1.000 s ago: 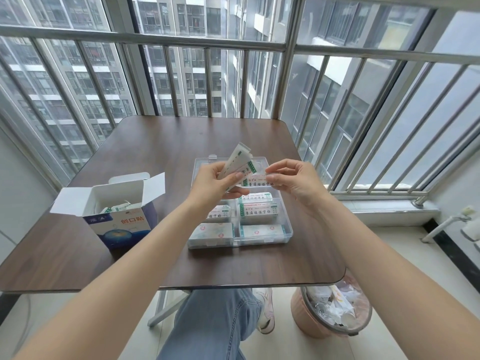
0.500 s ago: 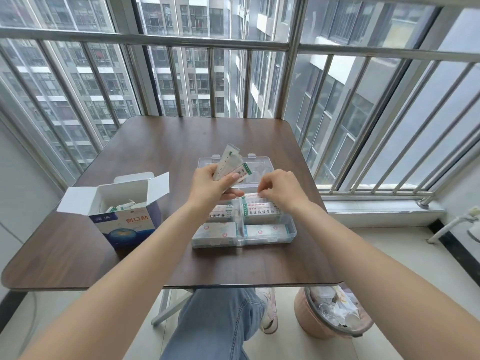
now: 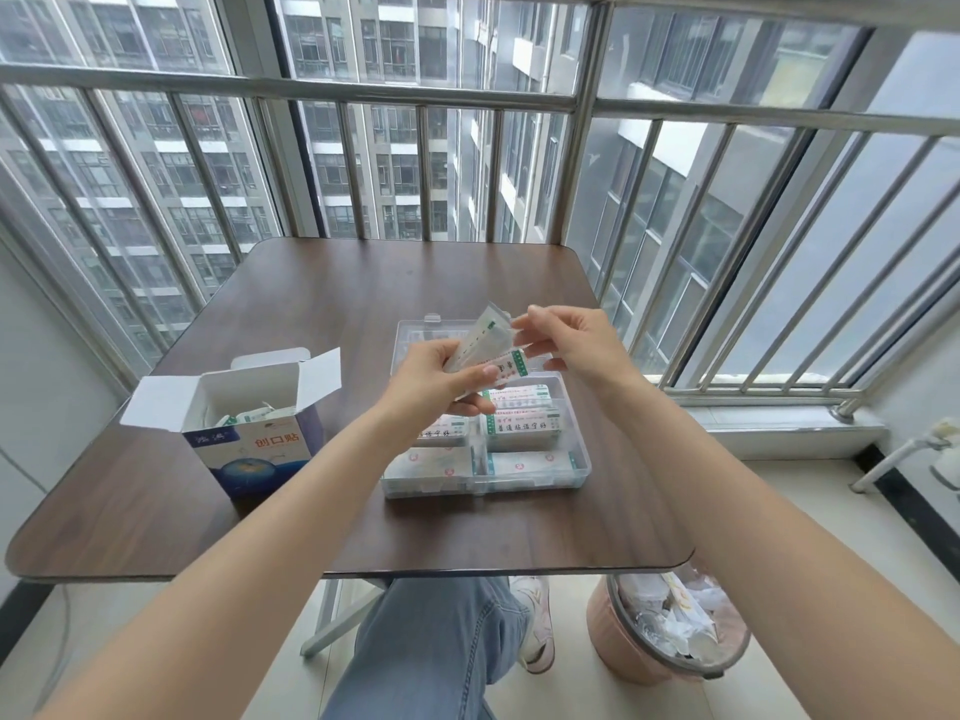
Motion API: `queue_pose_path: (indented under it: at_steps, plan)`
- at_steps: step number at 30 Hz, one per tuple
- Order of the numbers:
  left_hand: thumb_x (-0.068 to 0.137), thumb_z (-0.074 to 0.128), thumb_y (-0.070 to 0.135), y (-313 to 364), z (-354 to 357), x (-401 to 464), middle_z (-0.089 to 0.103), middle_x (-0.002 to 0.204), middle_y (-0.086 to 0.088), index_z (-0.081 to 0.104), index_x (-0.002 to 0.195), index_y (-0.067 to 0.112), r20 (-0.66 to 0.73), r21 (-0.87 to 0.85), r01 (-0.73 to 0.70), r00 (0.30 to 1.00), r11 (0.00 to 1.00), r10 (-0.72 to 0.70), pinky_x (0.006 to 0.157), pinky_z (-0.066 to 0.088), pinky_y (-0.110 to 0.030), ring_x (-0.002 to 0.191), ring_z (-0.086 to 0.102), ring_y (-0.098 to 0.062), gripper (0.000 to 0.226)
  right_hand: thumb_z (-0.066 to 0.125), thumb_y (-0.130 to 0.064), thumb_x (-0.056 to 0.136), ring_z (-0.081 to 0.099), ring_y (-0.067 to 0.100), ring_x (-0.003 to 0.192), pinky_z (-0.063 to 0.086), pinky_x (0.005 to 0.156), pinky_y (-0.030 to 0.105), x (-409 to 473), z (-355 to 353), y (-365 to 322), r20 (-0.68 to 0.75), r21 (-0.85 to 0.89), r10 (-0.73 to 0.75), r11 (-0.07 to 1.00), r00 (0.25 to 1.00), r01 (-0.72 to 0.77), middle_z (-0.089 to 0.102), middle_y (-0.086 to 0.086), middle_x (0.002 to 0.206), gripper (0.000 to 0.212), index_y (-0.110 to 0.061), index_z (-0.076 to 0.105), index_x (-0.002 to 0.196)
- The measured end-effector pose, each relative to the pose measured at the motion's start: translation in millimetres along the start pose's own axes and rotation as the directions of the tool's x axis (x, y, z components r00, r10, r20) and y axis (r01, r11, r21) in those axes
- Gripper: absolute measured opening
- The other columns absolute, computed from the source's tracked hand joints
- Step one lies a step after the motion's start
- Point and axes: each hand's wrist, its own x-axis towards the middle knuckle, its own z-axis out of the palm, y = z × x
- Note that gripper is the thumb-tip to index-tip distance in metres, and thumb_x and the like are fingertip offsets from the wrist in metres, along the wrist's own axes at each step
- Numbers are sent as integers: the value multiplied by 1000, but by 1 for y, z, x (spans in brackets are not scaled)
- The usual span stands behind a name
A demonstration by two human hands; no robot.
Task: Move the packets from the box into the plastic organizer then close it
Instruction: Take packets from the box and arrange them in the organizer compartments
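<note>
My left hand (image 3: 439, 379) grips a fanned bundle of white packets (image 3: 485, 345) above the clear plastic organizer (image 3: 582, 467), whose lid (image 3: 410, 332) lies open toward the window. My right hand (image 3: 569, 345) pinches the top edge of one packet in that bundle. Stacked packets fill several organizer compartments (image 3: 522, 426). The open blue and white cardboard box (image 3: 254, 418) stands to the left on the table, with more packets (image 3: 249, 414) visible inside.
The dark wooden table (image 3: 291, 314) stands against a barred window (image 3: 436, 163). A pink waste bin (image 3: 670, 628) full of wrappers sits on the floor under the table's right corner. My knee in jeans (image 3: 441, 636) is below the front edge.
My right hand dropped into the organizer half a second ago and has risen back to the bundle, now pinching a packet's top edge. The left hand keeps holding the bundle.
</note>
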Motion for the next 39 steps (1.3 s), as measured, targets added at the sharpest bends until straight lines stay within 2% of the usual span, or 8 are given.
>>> queue_pose_path:
  at_steps: [5, 8, 15, 18, 23, 26, 34, 39]
  plan:
    - [86, 65, 6, 3, 0, -3, 69, 83, -6, 61, 105, 4, 137, 110, 27, 990, 994, -42, 55, 54, -18, 52, 64, -11, 19, 67, -17, 86, 51, 6, 50, 36, 43, 13, -3, -6, -2, 45, 53, -3, 999, 999, 1, 67, 1, 72, 14, -5, 70, 92]
    - [87, 64, 4, 3, -2, -7, 68, 81, -6, 60, 101, 4, 109, 114, 28, 993, 993, -40, 51, 52, -16, 50, 64, -10, 14, 64, -11, 87, 57, 8, 48, 36, 41, 13, -6, -10, 1, -9, 266, 45, 963, 999, -41, 69, -1, 68, 5, -10, 68, 85]
    - [91, 59, 4, -3, -6, -23, 68, 82, -8, 60, 105, 1, 0, 67, 15, 1000, 998, -15, 54, 55, -17, 47, 62, -7, 15, 55, -20, 93, 68, 11, 66, 56, 73, 20, -26, -19, 13, -32, 640, 144, 763, 989, -90, 69, 4, 67, 23, -4, 61, 77]
    - [91, 59, 5, -3, -6, -27, 66, 76, -4, 61, 104, 2, -110, 17, -27, 993, 999, 29, 52, 54, -16, 45, 61, -5, 14, 63, -9, 87, 65, 9, 69, 54, 74, 20, -34, -23, 19, -32, 483, 124, 870, 992, -93, 68, 4, 72, 11, -4, 61, 78]
    - [91, 59, 6, -3, -3, -38, 67, 79, -5, 61, 95, 6, -151, -28, -49, 987, 998, 45, 52, 54, -16, 47, 62, -6, 5, 72, 1, 78, 61, 11, 71, 51, 68, 17, -51, -27, 31, 67, -56, 80, 995, 995, -76, 67, 8, 78, 11, -9, 68, 79]
    - [91, 59, 6, -3, 1, -42, 67, 77, -4, 61, 90, 9, -151, -26, -56, 987, 998, 51, 53, 55, -17, 46, 62, -7, 4, 73, -1, 75, 63, 11, 69, 51, 73, 22, -52, -25, 36, 75, -294, 40, 956, 996, -16, 69, 4, 73, 18, -18, 69, 70]
    - [91, 60, 8, -3, 8, -44, 69, 83, -7, 62, 105, 4, -116, 11, -47, 992, 999, 48, 55, 56, -18, 49, 63, -6, 14, 69, -2, 76, 52, -5, 62, 37, 59, 3, -65, -15, 32, 186, -589, -22, 798, 982, 129, 61, -10, 65, 9, -9, 74, 79]
    - [91, 59, 8, -2, 10, -44, 69, 82, -6, 62, 101, 6, -109, 13, -47, 993, 999, 48, 56, 56, -17, 50, 64, -7, 10, 60, -7, 83, 53, 10, 75, 38, 62, 13, -70, -3, 34, 223, -692, -49, 695, 974, 193, 64, 2, 83, 15, -7, 74, 87]
